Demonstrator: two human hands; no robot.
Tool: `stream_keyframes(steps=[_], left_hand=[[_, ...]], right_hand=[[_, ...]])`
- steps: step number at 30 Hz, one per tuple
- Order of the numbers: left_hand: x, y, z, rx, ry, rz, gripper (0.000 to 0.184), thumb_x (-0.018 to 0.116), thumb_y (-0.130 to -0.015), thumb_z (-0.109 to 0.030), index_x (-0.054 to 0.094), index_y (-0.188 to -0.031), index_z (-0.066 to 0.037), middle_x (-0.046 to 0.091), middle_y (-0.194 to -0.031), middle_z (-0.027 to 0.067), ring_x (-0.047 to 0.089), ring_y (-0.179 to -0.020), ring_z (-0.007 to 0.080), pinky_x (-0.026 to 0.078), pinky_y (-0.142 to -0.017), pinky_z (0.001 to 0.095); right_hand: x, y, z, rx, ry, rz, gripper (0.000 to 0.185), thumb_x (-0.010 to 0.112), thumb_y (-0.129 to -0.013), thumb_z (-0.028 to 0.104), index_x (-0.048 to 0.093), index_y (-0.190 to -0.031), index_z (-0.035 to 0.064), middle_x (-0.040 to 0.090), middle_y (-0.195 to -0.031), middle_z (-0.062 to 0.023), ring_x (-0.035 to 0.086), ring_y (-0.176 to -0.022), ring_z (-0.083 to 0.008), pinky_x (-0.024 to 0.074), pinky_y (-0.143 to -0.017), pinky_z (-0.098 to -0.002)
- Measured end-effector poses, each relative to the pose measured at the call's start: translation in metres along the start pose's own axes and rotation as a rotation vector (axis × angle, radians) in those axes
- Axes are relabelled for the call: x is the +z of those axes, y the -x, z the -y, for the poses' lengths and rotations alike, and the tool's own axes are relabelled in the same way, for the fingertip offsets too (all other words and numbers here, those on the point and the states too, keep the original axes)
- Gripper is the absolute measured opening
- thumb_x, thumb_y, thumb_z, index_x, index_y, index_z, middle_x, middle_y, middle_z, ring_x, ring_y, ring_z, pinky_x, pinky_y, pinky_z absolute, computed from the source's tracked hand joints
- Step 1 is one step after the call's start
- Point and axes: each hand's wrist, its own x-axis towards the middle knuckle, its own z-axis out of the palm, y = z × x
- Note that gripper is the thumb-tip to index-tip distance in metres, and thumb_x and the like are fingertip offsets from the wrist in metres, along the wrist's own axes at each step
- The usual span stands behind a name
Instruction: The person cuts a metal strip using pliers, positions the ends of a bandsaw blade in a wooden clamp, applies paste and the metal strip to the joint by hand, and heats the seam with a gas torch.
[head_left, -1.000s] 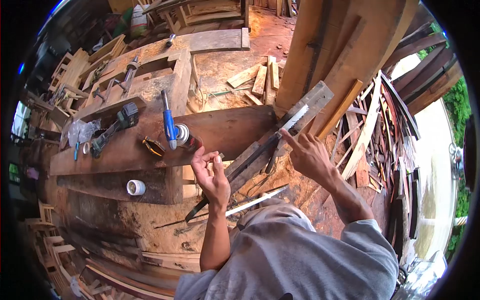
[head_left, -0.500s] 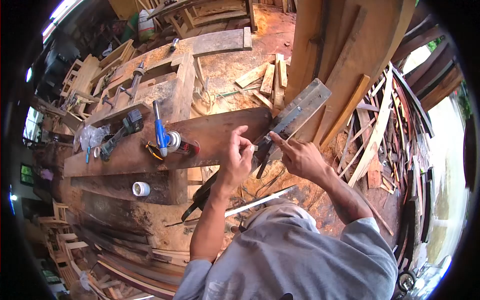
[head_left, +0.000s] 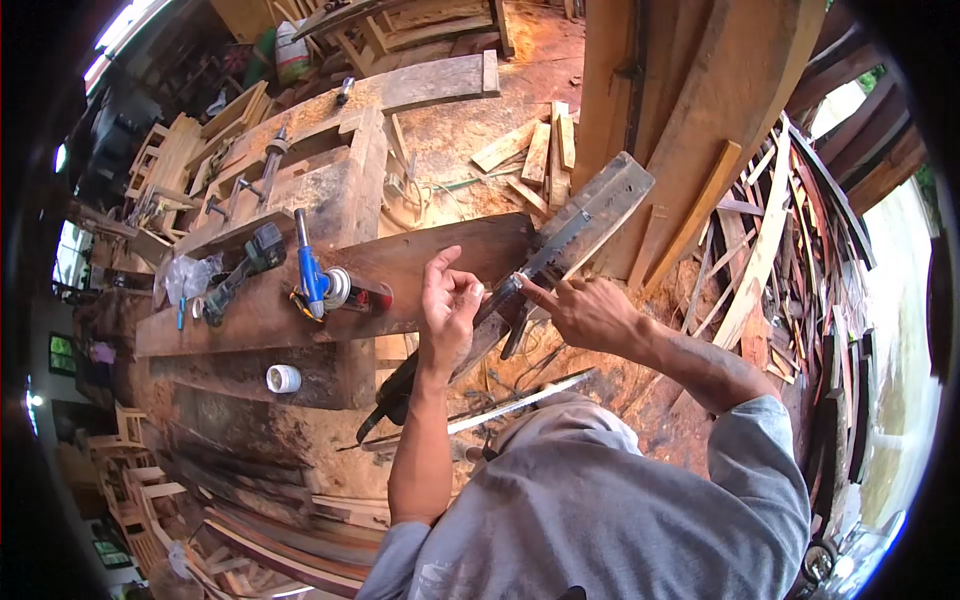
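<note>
My left hand [head_left: 448, 310] is raised with thumb and fingers pinched together; a small pale bit shows at the fingertips, too small to name. My right hand [head_left: 592, 316] points its index finger out, the tip touching the dark upper end of a long dark piece [head_left: 408, 388], with a whitish spot at the contact. Its other fingers are curled and look to hold nothing. Just beyond that fingertip, a thick wooden block [head_left: 612, 192] with a dark strip along it lies slanted at the end of a dark plank [head_left: 440, 245].
On the plank stand a blue torch head [head_left: 312, 280] on a red canister [head_left: 375, 297], a green-black power tool [head_left: 262, 250] and a plastic bag [head_left: 187, 272]. A white jar [head_left: 283, 378] sits lower. Tall boards [head_left: 700, 110] and a scrap-wood heap [head_left: 765, 260] lie to the right.
Both hands have shifted slightly left in view, the right index fingertip still on the dark piece. My left hand is a little farther from the block. The view has shifted slightly.
</note>
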Motion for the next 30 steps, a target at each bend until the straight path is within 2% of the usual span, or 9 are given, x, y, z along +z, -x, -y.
stream_keyframes(steps=[2,9,11,15,18,20,21,24,30], left_hand=[[0.001,0.001,-0.001,-0.002,0.026,-0.018,0.056,0.063,-0.094,-0.002,0.038,-0.144,0.004,0.060,-0.093,0.0061,0.063,-0.087,0.0129,0.051,-0.085,0.0259],[-0.001,0.001,-0.002,-0.024,0.052,-0.027,0.057,0.063,-0.094,-0.002,0.038,-0.144,0.004,0.060,-0.094,0.0058,0.064,-0.087,0.0140,0.050,-0.087,0.0264],[-0.001,0.001,-0.004,-0.027,0.061,-0.021,0.057,0.063,-0.093,-0.002,0.037,-0.144,0.004,0.060,-0.095,0.0057,0.065,-0.087,0.0143,0.050,-0.087,0.0266],[-0.002,0.001,-0.005,-0.029,0.039,-0.018,0.055,0.060,-0.096,-0.003,0.036,-0.145,0.003,0.058,-0.096,0.0066,0.063,-0.087,0.0138,0.052,-0.084,0.0273],[-0.003,0.002,-0.005,-0.032,0.038,-0.031,0.055,0.061,-0.096,-0.003,0.037,-0.145,0.002,0.058,-0.097,0.0064,0.063,-0.087,0.0139,0.052,-0.084,0.0270],[-0.002,0.003,-0.006,-0.031,0.039,-0.041,0.054,0.061,-0.096,-0.003,0.037,-0.145,0.002,0.058,-0.097,0.0063,0.064,-0.086,0.0140,0.052,-0.084,0.0268],[-0.001,0.002,-0.008,-0.039,0.036,-0.052,0.054,0.060,-0.096,-0.003,0.037,-0.145,0.002,0.058,-0.097,0.0065,0.064,-0.086,0.0141,0.052,-0.083,0.0268],[0.001,0.002,-0.009,-0.050,0.026,-0.047,0.053,0.060,-0.097,-0.002,0.037,-0.145,0.002,0.058,-0.098,0.0070,0.064,-0.085,0.0146,0.052,-0.081,0.0268],[0.002,0.001,-0.008,-0.041,-0.002,-0.066,0.053,0.059,-0.097,-0.002,0.037,-0.144,0.002,0.059,-0.097,0.0075,0.064,-0.085,0.0148,0.051,-0.080,0.0269]], right_hand=[[0.006,0.001,-0.001,-0.035,-0.164,-0.100,0.073,0.053,-0.091,0.013,0.030,-0.160,0.0128,0.065,-0.077,-0.0176,0.063,-0.054,-0.0293,0.0485,-0.048,-0.0430],[0.015,0.005,0.005,0.017,-0.406,-0.103,0.074,0.056,-0.086,0.014,0.036,-0.157,0.0113,0.067,-0.075,-0.0203,0.063,-0.057,-0.0357,0.0509,-0.055,-0.0481],[0.017,0.006,0.008,0.000,-0.448,-0.193,0.066,0.058,-0.085,0.008,0.048,-0.151,0.0110,0.065,-0.070,-0.0198,0.063,-0.054,-0.0347,0.0505,-0.053,-0.0468],[0.012,0.011,0.019,0.030,-0.585,-0.118,0.070,0.057,-0.085,0.010,0.043,-0.153,0.0129,0.067,-0.078,-0.0230,0.066,-0.064,-0.0366,0.0537,-0.062,-0.0480],[0.023,0.020,0.038,0.059,-0.969,-0.158,0.069,0.058,-0.084,0.007,0.045,-0.152,0.0114,0.066,-0.074,-0.0196,0.066,-0.061,-0.0310,0.0535,-0.061,-0.0441],[0.028,0.022,0.059,0.530,-1.939,-0.042,0.065,0.055,-0.086,0.007,0.046,-0.151,0.0097,0.061,-0.067,-0.0113,0.059,-0.055,-0.0231,0.0493,-0.056,-0.0387],[0.036,0.019,0.068,0.517,-2.377,-0.123,0.056,0.052,-0.089,0.009,0.049,-0.146,0.0074,0.052,-0.064,-0.0019,0.048,-0.050,-0.0156,0.0436,-0.053,-0.0326],[0.032,0.006,0.080,0.374,-2.957,-0.265,0.041,0.051,-0.092,0.013,0.057,-0.131,0.0038,0.049,-0.067,0.0038,0.040,-0.051,-0.0103,0.0382,-0.054,-0.0281],[0.046,-0.018,0.075,0.112,-3.314,-0.221,0.034,0.053,-0.093,0.015,0.065,-0.124,0.0075,0.049,-0.069,0.0041,0.039,-0.053,-0.0099,0.0369,-0.056,-0.0280]])
